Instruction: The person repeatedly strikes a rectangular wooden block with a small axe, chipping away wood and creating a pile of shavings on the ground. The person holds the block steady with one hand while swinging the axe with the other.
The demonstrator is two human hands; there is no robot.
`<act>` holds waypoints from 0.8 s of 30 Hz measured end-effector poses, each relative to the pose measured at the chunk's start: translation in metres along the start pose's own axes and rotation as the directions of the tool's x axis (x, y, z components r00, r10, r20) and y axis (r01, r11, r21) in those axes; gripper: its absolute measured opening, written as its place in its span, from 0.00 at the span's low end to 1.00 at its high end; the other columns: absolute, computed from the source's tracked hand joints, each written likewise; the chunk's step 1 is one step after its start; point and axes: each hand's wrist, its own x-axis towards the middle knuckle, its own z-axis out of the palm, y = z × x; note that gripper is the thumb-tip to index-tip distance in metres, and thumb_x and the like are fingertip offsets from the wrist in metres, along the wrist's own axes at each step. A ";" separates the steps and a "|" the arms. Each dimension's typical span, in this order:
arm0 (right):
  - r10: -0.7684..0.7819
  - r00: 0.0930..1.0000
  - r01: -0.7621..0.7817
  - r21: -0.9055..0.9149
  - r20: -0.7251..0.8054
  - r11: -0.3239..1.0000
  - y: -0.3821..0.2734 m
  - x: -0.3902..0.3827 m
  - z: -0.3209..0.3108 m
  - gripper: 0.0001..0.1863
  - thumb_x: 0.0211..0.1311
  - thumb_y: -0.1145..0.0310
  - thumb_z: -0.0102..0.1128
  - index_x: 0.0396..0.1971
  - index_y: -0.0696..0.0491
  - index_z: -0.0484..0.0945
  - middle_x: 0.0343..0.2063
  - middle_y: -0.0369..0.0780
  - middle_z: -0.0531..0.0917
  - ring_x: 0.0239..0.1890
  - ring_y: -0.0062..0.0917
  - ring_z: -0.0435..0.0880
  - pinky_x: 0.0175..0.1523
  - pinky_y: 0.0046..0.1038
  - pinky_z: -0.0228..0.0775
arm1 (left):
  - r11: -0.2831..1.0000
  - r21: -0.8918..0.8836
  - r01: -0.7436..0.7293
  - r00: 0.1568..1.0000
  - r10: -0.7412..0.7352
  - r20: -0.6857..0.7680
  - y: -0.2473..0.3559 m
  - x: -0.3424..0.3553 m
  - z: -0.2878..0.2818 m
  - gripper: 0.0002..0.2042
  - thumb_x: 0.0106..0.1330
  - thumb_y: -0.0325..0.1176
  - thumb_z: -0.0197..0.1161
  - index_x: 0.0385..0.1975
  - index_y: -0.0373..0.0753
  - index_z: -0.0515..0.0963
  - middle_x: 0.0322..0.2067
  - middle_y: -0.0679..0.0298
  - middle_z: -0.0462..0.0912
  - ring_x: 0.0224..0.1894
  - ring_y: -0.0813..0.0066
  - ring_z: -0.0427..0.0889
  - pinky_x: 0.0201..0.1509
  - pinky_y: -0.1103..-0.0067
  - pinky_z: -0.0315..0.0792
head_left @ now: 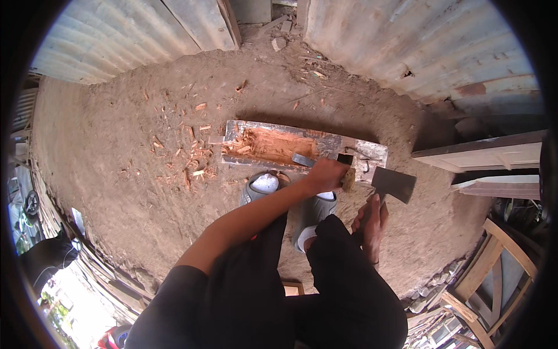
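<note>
A weathered wooden beam (331, 139) lies across the ground ahead of my feet, with a long reddish hollow cut into its upper side. My left hand (326, 176) is closed round a chisel (302, 160). The chisel's flat blade points left over the near edge of the hollow, and its worn handle end sticks out on the right of my fist. In my right hand (374, 224) is a hatchet (395, 184), gripped by the handle, its broad dark head raised to the right of the chisel. A square dark hole and bent metal rods show at the beam's right end.
Wood chips (195, 157) are scattered left of the beam and inside its hollow. My feet, in grey sandals (250, 195), stand close to its near side. Corrugated metal sheets (424, 46) rise at the back. Wooden panels (482, 152) and a wooden frame (488, 273) lean at the right.
</note>
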 end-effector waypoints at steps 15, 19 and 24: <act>-0.016 0.992 0.028 -0.087 0.129 0.996 -0.023 -0.014 0.009 0.24 0.82 0.45 0.47 0.44 0.55 0.70 0.19 0.36 0.71 0.11 0.20 0.71 0.15 0.25 0.62 | 0.939 -0.339 -0.054 0.983 -0.009 -0.182 0.016 0.016 -0.017 0.15 0.46 0.35 0.76 0.32 0.36 0.83 0.27 0.48 0.84 0.34 0.43 0.86 0.40 0.57 0.78; -0.057 0.992 0.065 -0.072 0.111 0.995 -0.034 -0.016 0.006 0.24 0.83 0.45 0.46 0.46 0.55 0.70 0.19 0.36 0.71 0.11 0.20 0.71 0.14 0.24 0.62 | 0.973 -0.231 -0.021 0.992 -0.008 -0.124 0.013 0.018 -0.001 0.13 0.45 0.34 0.77 0.29 0.36 0.84 0.27 0.47 0.85 0.34 0.43 0.86 0.39 0.56 0.79; -0.119 0.987 0.122 -0.024 0.106 0.992 -0.047 -0.017 0.000 0.25 0.83 0.44 0.46 0.46 0.56 0.70 0.19 0.36 0.71 0.11 0.20 0.70 0.14 0.24 0.62 | 0.930 -0.344 0.128 0.959 -0.204 -0.195 0.003 0.027 -0.015 0.13 0.45 0.34 0.76 0.28 0.36 0.84 0.27 0.46 0.85 0.35 0.43 0.86 0.39 0.56 0.79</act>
